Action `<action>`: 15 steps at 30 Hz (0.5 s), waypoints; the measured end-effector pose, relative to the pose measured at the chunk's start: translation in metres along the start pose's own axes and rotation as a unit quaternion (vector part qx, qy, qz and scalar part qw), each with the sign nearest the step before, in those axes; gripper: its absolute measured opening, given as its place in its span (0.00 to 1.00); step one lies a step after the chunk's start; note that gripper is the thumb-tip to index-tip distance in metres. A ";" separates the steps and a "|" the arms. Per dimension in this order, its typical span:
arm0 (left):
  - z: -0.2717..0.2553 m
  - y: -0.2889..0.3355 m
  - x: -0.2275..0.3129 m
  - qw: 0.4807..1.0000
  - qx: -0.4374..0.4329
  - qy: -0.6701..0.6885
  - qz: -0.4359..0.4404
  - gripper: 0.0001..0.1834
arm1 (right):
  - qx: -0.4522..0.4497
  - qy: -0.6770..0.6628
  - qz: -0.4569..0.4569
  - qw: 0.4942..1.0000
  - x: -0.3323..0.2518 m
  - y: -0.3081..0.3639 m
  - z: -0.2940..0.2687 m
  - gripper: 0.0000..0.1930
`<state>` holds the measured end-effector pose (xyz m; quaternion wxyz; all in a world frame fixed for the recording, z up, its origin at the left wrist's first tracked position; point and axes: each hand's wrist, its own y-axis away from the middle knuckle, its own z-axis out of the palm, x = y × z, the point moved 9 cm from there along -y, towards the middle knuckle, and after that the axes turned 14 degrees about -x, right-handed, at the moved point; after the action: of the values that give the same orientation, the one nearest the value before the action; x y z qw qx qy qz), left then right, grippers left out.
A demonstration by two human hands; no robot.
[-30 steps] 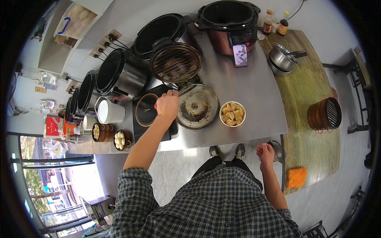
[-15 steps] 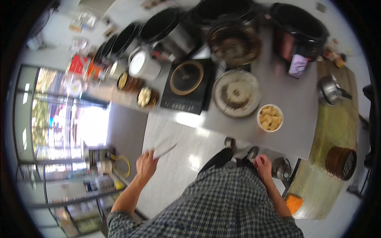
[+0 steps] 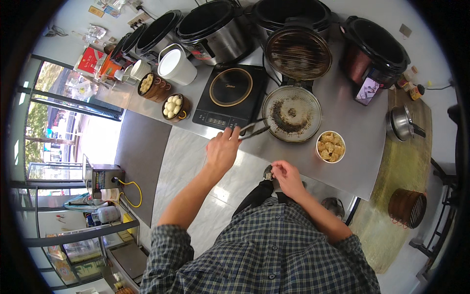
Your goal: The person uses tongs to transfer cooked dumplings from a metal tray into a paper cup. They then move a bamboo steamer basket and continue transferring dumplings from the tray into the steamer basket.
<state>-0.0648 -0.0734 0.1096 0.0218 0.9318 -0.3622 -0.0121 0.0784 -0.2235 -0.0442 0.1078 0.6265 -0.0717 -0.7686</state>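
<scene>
My left hand (image 3: 223, 149) is closed round the handle end of a pair of tongs (image 3: 255, 131). The tongs' dark tips reach over the steel counter's front edge, just left of the round lower plate (image 3: 293, 113) of an opened electric griddle. Brown stains mark that plate. Its ridged lid (image 3: 298, 53) stands raised behind. My right hand (image 3: 288, 179) hangs in front of the counter, fingers curled and nothing visible in them. Closest to it on the counter is a white tub (image 3: 331, 147) of golden-brown food pieces.
A black induction cooker (image 3: 230, 95) sits left of the griddle. Farther left are a white bucket (image 3: 177, 66) and a small steamer of white balls (image 3: 175, 107). Large cookers (image 3: 213, 32) line the back. A wooden table (image 3: 391, 196) adjoins at right, holding a saucepan (image 3: 400, 122).
My left hand has moved right and forward with the tongs, from over the floor to the counter edge. My right hand has shifted left and forward. The view has turned slightly.
</scene>
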 end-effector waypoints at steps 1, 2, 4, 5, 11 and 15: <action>0.011 -0.025 0.002 0.999 -0.034 -0.032 0.003 0.16 | 0.015 0.017 -0.009 1.000 0.007 0.010 -0.008 0.11; 0.019 -0.047 0.006 0.997 -0.047 -0.066 0.015 0.15 | 0.035 0.020 0.010 0.999 0.020 0.022 -0.017 0.10; 0.032 -0.076 0.008 0.989 -0.074 -0.121 0.034 0.13 | 0.080 0.017 0.039 0.996 0.044 0.050 -0.036 0.10; 0.038 -0.087 0.008 0.985 -0.086 -0.143 0.039 0.12 | 0.107 0.009 0.048 0.993 0.054 0.064 -0.045 0.10; 0.058 -0.132 0.018 0.968 -0.117 -0.209 0.078 0.08 | 0.212 -0.062 0.031 0.975 0.084 0.112 -0.076 0.09; 0.047 -0.145 0.012 0.965 -0.109 -0.224 0.079 0.11 | 0.268 -0.075 0.015 0.960 0.086 0.128 -0.087 0.09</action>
<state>0.0402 0.0234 0.0550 0.0426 0.8657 -0.4266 -0.2583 0.1564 -0.3673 -0.1124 -0.0579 0.5715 -0.2926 -0.7645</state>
